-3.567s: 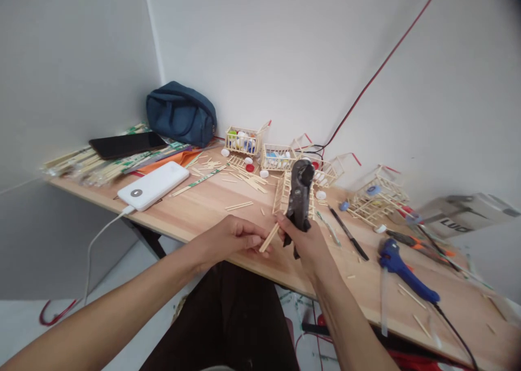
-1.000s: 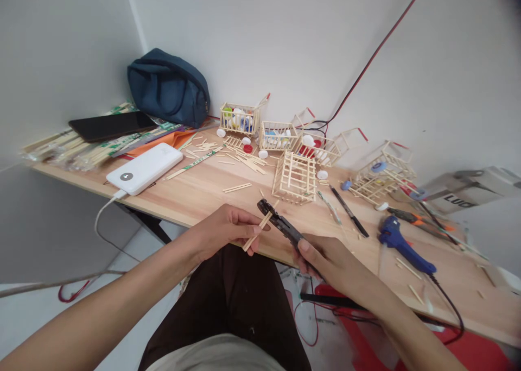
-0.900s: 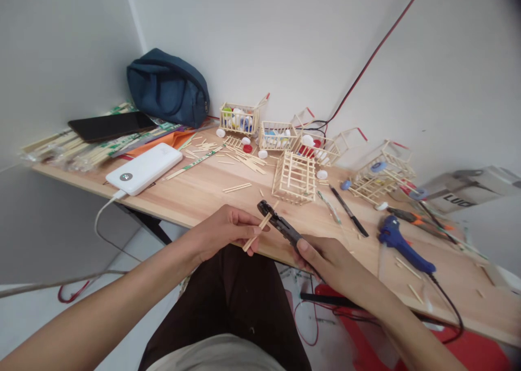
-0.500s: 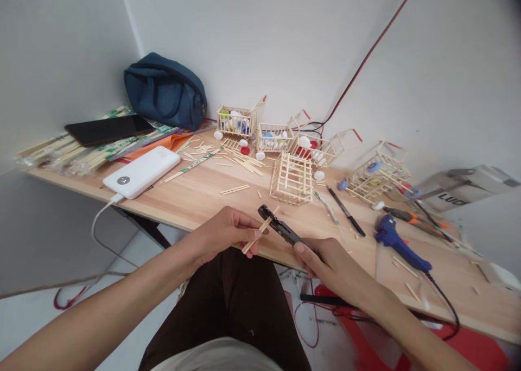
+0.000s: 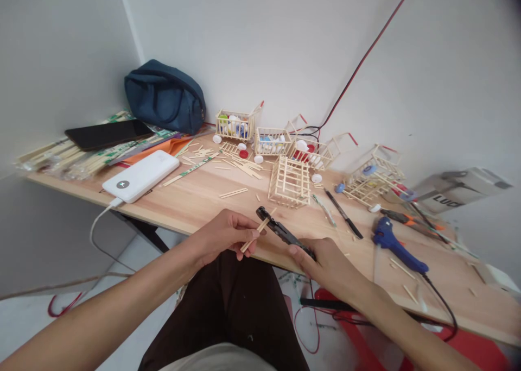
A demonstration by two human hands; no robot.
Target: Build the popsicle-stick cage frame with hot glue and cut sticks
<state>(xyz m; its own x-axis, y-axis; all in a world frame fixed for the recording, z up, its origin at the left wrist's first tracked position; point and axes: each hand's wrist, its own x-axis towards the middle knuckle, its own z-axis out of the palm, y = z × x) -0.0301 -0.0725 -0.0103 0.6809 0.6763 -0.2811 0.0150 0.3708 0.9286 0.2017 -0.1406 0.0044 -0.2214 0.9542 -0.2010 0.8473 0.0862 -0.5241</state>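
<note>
My left hand [image 5: 226, 235] pinches a thin wooden stick [image 5: 253, 235] near the front edge of the wooden table [image 5: 203, 197]. My right hand [image 5: 325, 259] grips the handles of dark pliers [image 5: 277, 231], whose jaws close around the stick's upper end. Just beyond the pliers stands a small cage-like frame of sticks [image 5: 290, 181]. Loose cut sticks [image 5: 233, 193] lie scattered on the table past my hands.
Several stick-built carts [image 5: 235, 125] with bottle caps line the wall. A blue bag [image 5: 165, 96], a black phone [image 5: 106, 134] and a white power bank [image 5: 140, 176] sit at left. A blue glue gun [image 5: 394, 246], a black pen [image 5: 342, 213] and a grey box [image 5: 456, 189] lie at right.
Since 3.6 s ago my right hand lowered the pliers from upright to flat and set their jaws on the stick. Over the last second both hands hold nearly still.
</note>
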